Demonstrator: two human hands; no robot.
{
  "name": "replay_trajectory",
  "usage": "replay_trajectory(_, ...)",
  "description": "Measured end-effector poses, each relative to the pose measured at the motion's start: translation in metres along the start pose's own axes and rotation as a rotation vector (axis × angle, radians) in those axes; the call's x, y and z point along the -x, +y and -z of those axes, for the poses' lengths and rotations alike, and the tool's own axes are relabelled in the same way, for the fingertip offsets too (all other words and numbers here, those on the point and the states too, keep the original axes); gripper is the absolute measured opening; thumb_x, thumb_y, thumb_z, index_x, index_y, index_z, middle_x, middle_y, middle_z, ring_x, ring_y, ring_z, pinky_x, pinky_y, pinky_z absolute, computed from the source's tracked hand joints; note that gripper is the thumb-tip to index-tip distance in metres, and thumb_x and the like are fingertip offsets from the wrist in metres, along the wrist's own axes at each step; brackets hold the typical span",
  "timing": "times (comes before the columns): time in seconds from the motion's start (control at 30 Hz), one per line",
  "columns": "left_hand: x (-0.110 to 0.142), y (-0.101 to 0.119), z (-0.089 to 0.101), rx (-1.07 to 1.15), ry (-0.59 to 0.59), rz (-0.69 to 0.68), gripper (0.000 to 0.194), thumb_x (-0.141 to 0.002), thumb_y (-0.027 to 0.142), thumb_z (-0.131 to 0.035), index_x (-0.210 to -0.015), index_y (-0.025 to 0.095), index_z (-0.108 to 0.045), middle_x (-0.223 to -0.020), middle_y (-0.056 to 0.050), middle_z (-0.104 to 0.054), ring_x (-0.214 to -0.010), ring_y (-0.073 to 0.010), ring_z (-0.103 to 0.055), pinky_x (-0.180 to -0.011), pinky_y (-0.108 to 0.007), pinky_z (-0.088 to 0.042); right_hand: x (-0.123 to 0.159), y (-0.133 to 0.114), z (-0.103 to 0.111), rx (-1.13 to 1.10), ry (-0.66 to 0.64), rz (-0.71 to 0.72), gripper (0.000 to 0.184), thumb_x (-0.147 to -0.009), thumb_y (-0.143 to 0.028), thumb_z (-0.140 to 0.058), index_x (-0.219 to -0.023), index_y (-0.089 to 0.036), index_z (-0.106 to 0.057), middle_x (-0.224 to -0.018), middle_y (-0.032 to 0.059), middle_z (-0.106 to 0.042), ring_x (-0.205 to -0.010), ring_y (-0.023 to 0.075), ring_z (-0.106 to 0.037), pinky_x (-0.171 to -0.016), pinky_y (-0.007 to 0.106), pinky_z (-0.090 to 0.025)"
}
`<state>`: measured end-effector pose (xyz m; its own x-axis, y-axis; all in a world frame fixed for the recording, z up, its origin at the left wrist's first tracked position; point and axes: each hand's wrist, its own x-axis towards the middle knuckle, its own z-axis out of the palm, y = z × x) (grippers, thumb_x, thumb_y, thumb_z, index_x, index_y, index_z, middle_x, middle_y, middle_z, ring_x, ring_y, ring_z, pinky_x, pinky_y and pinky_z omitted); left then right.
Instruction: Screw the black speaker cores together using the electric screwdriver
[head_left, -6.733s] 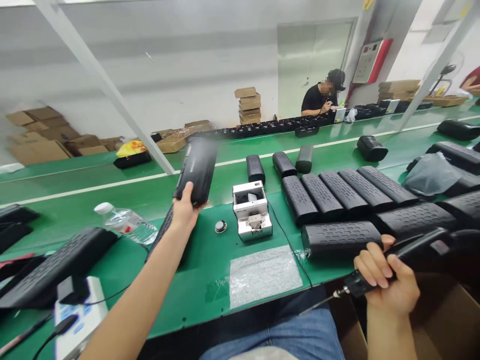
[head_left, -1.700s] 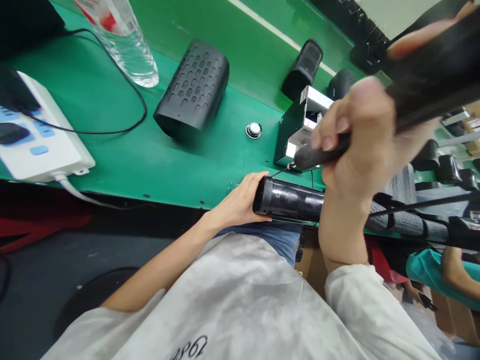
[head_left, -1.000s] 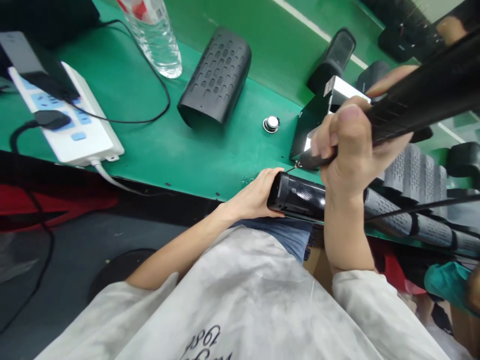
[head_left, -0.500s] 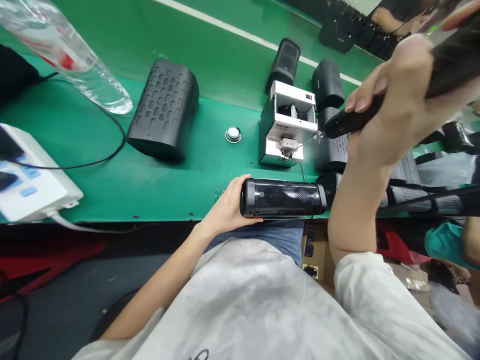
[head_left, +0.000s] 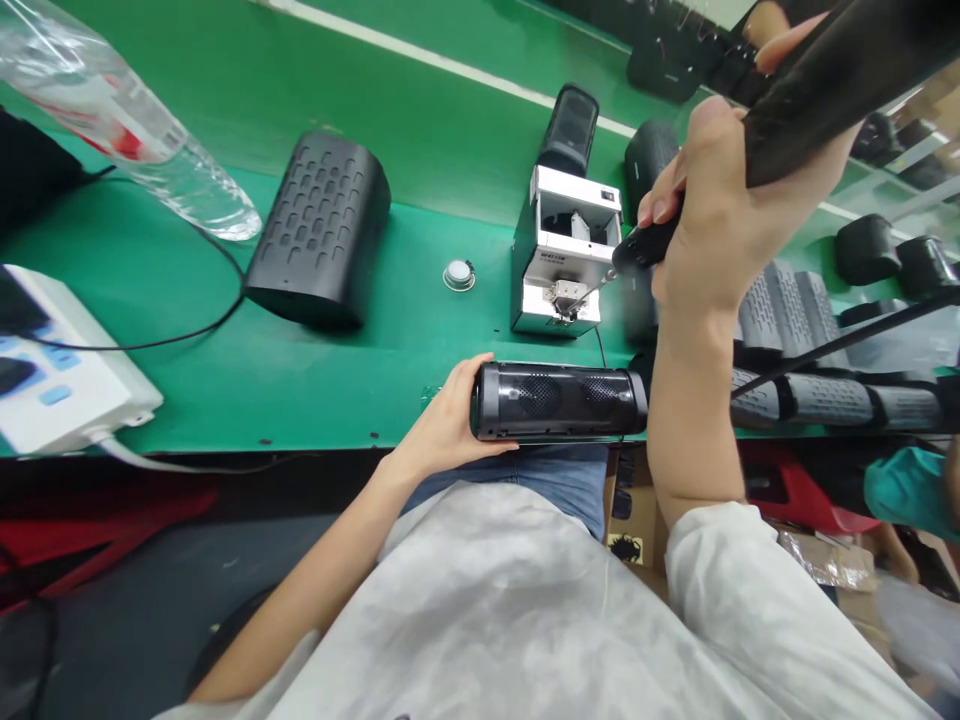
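Observation:
My left hand (head_left: 442, 425) grips the left end of a black speaker housing (head_left: 559, 402) lying along the front edge of the green table. In my right hand (head_left: 705, 240) is a black electric screwdriver (head_left: 817, 105), held slanting. Its thin bit points down and left, with the tip at the front outlet of a white screw feeder (head_left: 574, 245). Whether a screw sits on the tip is too small to tell. Left of the feeder lies a small round silver part (head_left: 459, 275).
A dark patterned speaker cover (head_left: 322, 225) stands at left, beside a water bottle (head_left: 142, 140) and a white power strip (head_left: 82, 370) with cables. Another speaker (head_left: 570, 130) is behind the feeder. Several patterned covers (head_left: 795, 310) fill the right side. A co-worker's teal sleeve (head_left: 904, 490) shows far right.
My right hand has moved left with the electric screwdriver, bringing it closer to the screw feeder. My left hand keeps its grip on the speaker housing. The view has shifted slightly.

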<state>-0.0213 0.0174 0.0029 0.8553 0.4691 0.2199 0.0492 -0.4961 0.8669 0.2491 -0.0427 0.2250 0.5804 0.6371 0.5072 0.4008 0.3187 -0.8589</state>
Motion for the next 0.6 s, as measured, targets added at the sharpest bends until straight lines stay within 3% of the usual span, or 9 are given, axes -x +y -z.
replay_trajectory(0.17,0.000,-0.002,-0.002,0.016,0.017,-0.020,0.126,-0.080,0.055,-0.108,-0.180,0.028,-0.036,-0.173,-0.023,-0.057,-0.163,-0.0493,-0.061,-0.137,-0.071,-0.053,0.009,0.008,-0.016,-0.002,0.065,0.028,0.043,-0.095,-0.048,-0.091,-0.122,-0.038,-0.058,-0.081,-0.0059,-0.059,-0.069,0.0210,-0.065,-0.058,0.033,-0.053)
replay_trajectory(0.27,0.001,-0.002,-0.002,0.023,0.015,-0.027,0.125,-0.081,0.055,-0.108,-0.180,0.029,-0.036,-0.173,-0.023,-0.057,-0.163,-0.0492,-0.061,-0.137,-0.071,-0.053,0.005,0.012,-0.031,-0.127,0.269,0.214,0.027,-0.092,-0.029,-0.079,-0.112,-0.032,-0.061,-0.067,-0.0114,-0.041,-0.047,0.0121,-0.038,-0.045,0.029,-0.031)
replay_trajectory(0.33,0.001,-0.001,-0.001,0.025,0.012,-0.035,0.124,-0.082,0.055,-0.108,-0.180,0.029,-0.036,-0.173,-0.023,-0.057,-0.163,-0.0490,-0.061,-0.136,-0.070,-0.054,0.005,0.008,-0.041,-0.250,0.308,0.312,0.024,-0.087,-0.020,-0.071,-0.108,-0.027,-0.065,-0.064,-0.0127,-0.033,-0.043,0.0088,-0.024,-0.043,0.029,-0.019)
replay_trajectory(0.47,0.001,-0.001,-0.002,0.018,0.011,-0.051,0.124,-0.083,0.054,-0.107,-0.180,0.029,-0.034,-0.172,-0.023,-0.057,-0.162,-0.0485,-0.062,-0.136,-0.071,-0.054,0.015,-0.014,-0.057,-0.407,0.244,0.350,0.027,-0.081,-0.016,-0.072,-0.107,-0.026,-0.069,-0.068,-0.0101,-0.029,-0.046,0.0094,-0.024,-0.043,0.032,-0.020)
replay_trajectory(0.6,0.001,-0.001,-0.001,0.006,0.011,-0.060,0.124,-0.083,0.052,-0.108,-0.180,0.030,-0.033,-0.172,-0.023,-0.056,-0.162,-0.0490,-0.061,-0.135,-0.070,-0.055,0.025,-0.028,-0.065,-0.417,0.193,0.251,0.026,-0.082,-0.019,-0.074,-0.105,-0.031,-0.072,-0.070,-0.0069,-0.034,-0.048,0.0133,-0.032,-0.045,0.036,-0.022)
